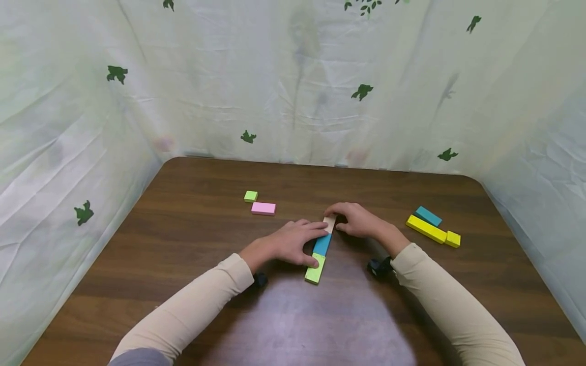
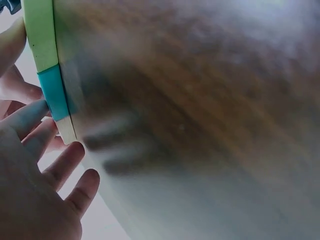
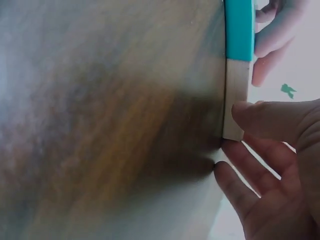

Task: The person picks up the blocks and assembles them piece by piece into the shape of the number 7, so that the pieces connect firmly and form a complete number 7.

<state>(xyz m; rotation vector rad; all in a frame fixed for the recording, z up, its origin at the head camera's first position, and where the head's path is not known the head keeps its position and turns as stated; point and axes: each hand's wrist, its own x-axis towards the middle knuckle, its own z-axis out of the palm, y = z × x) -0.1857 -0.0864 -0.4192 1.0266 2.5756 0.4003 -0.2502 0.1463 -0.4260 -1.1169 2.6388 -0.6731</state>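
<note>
The worktop (image 1: pixel 206 315) carried the central blue block (image 1: pixel 322 245). Your left hand (image 1: pixel 292 242) lay at its left, fingers loosely extended; beyond it, your right hand (image 1: pixel 360 220) pinched the wooden block (image 3: pixel 237 80) adjoining its far end. A long yellow block (image 1: pixel 426 229) lay well right of it, the lime block (image 1: pixel 314 275) touched its near end, and a pink block (image 1: pixel 263 209) lay left beyond it.

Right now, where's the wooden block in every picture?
Head: wooden block, a bit right of and below centre.
Left wrist: wooden block, left side, just below mid-height.
Right wrist: wooden block, right of centre, about mid-height.
Shared landmark: the blue block touching its end.
</note>
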